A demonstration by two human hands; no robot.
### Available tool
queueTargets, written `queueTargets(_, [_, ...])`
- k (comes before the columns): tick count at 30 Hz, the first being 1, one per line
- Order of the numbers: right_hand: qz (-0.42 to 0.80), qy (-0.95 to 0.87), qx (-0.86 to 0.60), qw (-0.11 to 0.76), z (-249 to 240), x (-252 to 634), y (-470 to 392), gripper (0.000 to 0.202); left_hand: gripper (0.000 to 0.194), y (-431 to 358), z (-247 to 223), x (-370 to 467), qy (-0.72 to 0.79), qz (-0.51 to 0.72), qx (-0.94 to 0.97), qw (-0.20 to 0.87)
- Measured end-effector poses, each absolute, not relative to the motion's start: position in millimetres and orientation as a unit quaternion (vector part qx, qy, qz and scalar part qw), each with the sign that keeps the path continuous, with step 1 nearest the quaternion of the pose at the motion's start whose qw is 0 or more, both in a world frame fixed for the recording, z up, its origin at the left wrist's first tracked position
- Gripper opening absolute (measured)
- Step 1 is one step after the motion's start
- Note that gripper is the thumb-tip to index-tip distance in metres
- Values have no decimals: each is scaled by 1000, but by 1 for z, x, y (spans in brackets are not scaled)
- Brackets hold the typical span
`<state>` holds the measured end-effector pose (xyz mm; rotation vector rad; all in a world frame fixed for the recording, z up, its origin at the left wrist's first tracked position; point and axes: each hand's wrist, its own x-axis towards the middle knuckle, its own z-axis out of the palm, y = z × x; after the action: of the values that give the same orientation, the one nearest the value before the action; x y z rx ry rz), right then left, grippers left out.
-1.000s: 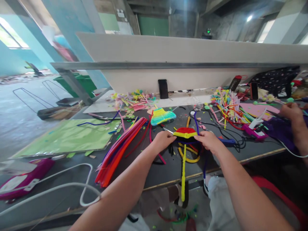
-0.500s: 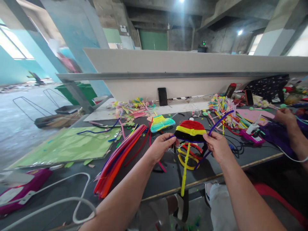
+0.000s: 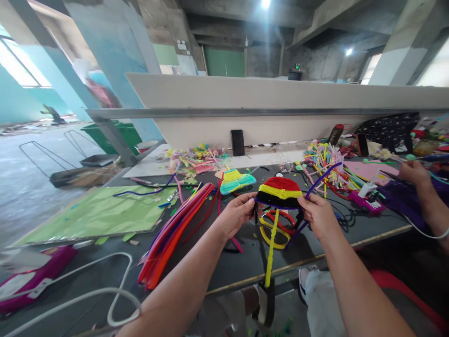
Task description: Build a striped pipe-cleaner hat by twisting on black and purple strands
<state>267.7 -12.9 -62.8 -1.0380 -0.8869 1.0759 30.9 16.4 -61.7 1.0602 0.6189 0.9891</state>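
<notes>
Between my hands is a fuzzy pipe-cleaner piece [image 3: 279, 193] banded red, yellow and black, with a yellow stem [image 3: 271, 252] hanging from its underside. My left hand [image 3: 235, 214] pinches its left corner. At the right corner my right hand [image 3: 315, 210] is closed on the piece and a purple pipe cleaner [image 3: 321, 179], whose free end sticks up to the right. Purple also runs along the bottom edge of the black band. Under the piece, red and yellow pipe-cleaner loops [image 3: 275, 234] lie on the dark table. Behind it sits a yellow and turquoise pipe-cleaner piece [image 3: 237, 180].
A bundle of red, orange and purple pipe cleaners [image 3: 175, 234] lies left of my hands, beside a green sheet [image 3: 94, 213]. A phone [image 3: 237, 142] leans on the back board. At right, a co-worker's hand [image 3: 416, 173] is near a magenta power strip [image 3: 366, 203].
The view has shifted slightly. Both hands keep hold of the banded piece in nearly the same place, and the purple strand tip near my left fingers shows less.
</notes>
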Motion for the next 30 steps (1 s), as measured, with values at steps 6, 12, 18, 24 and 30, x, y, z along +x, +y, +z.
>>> queueTargets(6, [460,-362,-449,675,-61,270,-12,28,39,7,-71,40,208,363,399,816])
queueTargets(12, [460,-370,-443,675,-64,262,-10,27,35,-5,-83,61,252,322,386,827])
queueTargets(18, [425,-399,-453,675,-64,256,-11,30,28,2,-85,63,294,419,381,770])
queueTargets(24, [372,-363,-429,738,-56,288,-22,38,28,17,-85,51,332,512,337,717])
queueTargets(30, [365,-372,-410,748,-54,278,-32,34,32,15,-81,51,331,537,344,695])
